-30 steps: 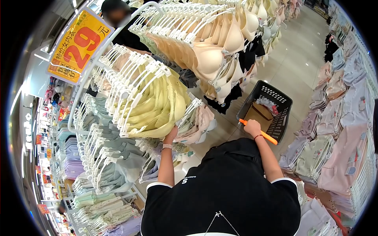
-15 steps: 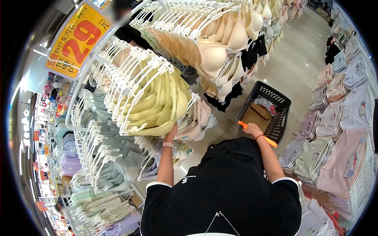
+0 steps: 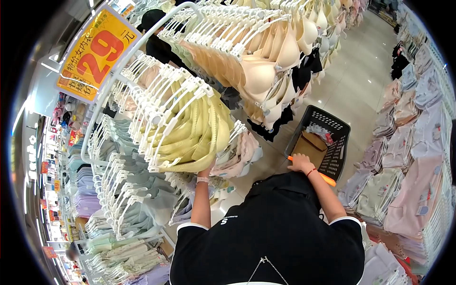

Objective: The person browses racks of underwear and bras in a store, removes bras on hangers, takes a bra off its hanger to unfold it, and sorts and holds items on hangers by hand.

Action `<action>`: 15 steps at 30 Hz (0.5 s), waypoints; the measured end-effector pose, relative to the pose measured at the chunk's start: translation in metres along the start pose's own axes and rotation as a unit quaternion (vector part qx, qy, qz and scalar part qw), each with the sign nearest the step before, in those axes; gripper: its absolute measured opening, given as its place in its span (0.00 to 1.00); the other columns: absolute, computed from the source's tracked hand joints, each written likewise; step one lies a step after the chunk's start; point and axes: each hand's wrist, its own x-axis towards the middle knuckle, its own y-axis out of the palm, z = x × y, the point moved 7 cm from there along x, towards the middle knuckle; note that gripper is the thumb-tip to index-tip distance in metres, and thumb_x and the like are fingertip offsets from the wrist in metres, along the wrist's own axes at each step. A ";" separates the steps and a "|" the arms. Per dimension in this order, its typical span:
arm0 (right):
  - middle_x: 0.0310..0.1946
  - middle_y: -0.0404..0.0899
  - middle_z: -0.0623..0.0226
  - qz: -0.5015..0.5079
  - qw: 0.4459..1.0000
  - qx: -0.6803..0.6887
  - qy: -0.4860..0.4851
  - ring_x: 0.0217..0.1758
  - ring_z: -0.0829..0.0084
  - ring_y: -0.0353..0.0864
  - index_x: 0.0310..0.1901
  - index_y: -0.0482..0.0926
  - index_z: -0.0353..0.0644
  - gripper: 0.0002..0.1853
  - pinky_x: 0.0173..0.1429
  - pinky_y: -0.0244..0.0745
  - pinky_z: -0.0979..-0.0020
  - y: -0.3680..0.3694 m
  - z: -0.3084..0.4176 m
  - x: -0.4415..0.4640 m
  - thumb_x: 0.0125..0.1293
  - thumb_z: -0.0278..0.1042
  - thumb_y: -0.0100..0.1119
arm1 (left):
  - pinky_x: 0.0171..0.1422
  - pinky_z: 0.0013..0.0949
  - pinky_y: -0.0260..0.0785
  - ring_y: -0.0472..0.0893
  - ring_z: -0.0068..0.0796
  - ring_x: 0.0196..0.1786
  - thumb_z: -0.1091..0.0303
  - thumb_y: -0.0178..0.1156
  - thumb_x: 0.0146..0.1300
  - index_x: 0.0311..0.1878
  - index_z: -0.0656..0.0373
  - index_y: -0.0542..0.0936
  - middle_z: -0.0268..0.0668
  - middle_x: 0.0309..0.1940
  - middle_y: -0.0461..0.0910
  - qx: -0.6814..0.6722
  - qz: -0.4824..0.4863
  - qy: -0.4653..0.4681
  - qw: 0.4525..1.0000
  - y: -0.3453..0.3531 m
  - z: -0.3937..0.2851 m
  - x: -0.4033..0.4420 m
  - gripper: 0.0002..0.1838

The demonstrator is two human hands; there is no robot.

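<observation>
My left hand point(image 3: 208, 172) reaches up against the lower edge of the front yellow bra point(image 3: 216, 135), one of a row on white hangers. Its fingers are hidden behind the cup, so I cannot see how they are set. My right hand point(image 3: 302, 163) is closed around the orange handle point(image 3: 327, 179) of a black shopping basket point(image 3: 336, 151). Inside the basket lie a brown item point(image 3: 311, 146) and a small clear-wrapped package point(image 3: 321, 133). Pink bras point(image 3: 243, 154) hang just right of my left hand.
Beige bras point(image 3: 259, 76) hang on a rack ahead, grey-blue ones point(image 3: 159, 202) at the left. A yellow price sign point(image 3: 98, 54) tops the rail. Pale underwear point(image 3: 411, 194) lines the right side of the tiled aisle point(image 3: 354, 71). A person in a black cap point(image 3: 153, 19) is behind the rack.
The view has shifted slightly, so the yellow bras and basket sit a little lower. Both hands stay at the same places, the left under the bra and the right on the handle.
</observation>
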 end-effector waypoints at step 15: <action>0.47 0.76 0.62 -0.301 0.847 -0.112 -0.423 0.58 0.63 0.69 0.47 0.77 0.43 0.20 0.62 0.57 0.63 -0.063 0.264 0.081 0.50 0.35 0.55 | 0.65 0.43 0.58 0.71 0.49 0.58 0.55 0.46 0.64 0.53 0.58 0.75 0.49 0.53 0.74 -0.005 -0.034 0.009 0.999 0.040 0.037 0.018 0.21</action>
